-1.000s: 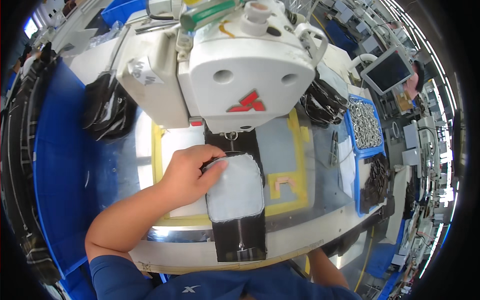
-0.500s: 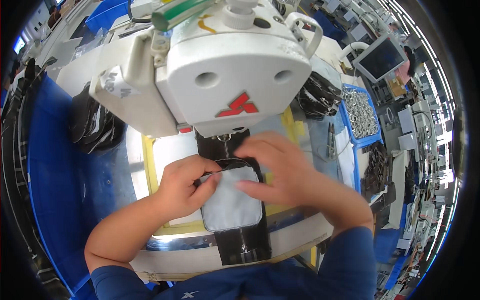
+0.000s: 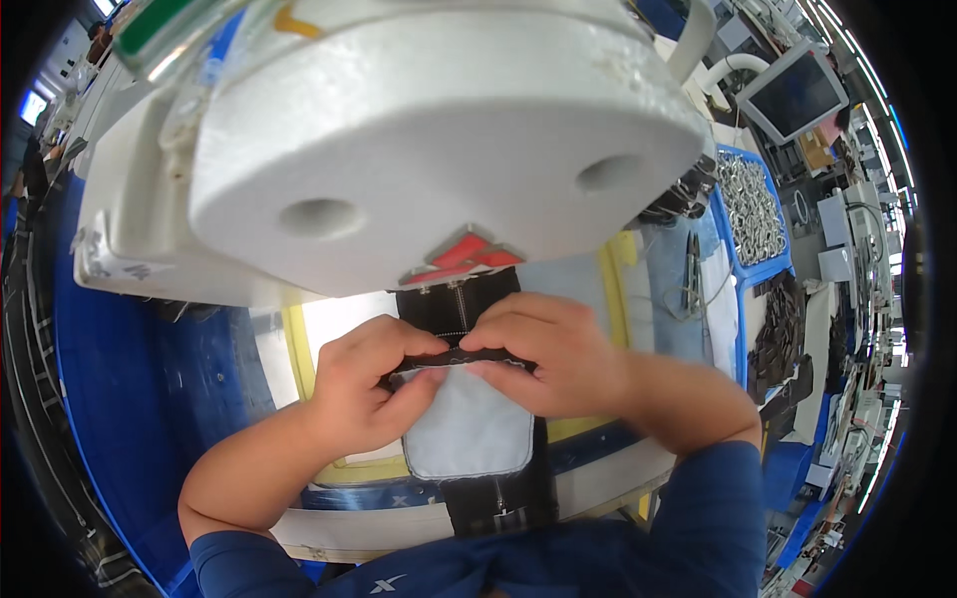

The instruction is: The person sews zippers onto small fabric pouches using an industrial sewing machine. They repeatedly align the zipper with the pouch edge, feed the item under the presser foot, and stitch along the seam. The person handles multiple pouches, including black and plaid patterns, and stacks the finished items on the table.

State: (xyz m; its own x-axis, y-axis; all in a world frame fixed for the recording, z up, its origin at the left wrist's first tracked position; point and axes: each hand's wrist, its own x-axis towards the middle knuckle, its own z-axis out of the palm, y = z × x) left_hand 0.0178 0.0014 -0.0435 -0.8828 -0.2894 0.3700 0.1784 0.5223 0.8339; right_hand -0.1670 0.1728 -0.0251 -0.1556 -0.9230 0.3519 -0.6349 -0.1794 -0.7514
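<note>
A pale grey fabric pouch (image 3: pixel 469 434) with a stitched black border lies over a black fabric strip (image 3: pixel 498 503) that has a zipper down its middle. My left hand (image 3: pixel 369 379) pinches the pouch's far edge near its left corner, thumb below and fingers above. On the same edge, right of centre, my right hand (image 3: pixel 548 354) has its thumb and fingers closed. Between the two hands the dark edge is raised and folded. Just beyond them stands the white sewing machine head (image 3: pixel 449 169) with a red emblem, hiding its needle area from this view.
To the left is a deep blue bin (image 3: pixel 130 399). At the right, a blue tray (image 3: pixel 753 209) holds many metal rings or hooks, with dark pieces (image 3: pixel 778 334) below it. Tweezers or snips (image 3: pixel 691 269) lie beside the tray. A monitor (image 3: pixel 795 95) stands farther back.
My right hand has come down onto the pouch's far edge and closed on it. That edge is now lifted and folded. The machine head appears larger and nearer.
</note>
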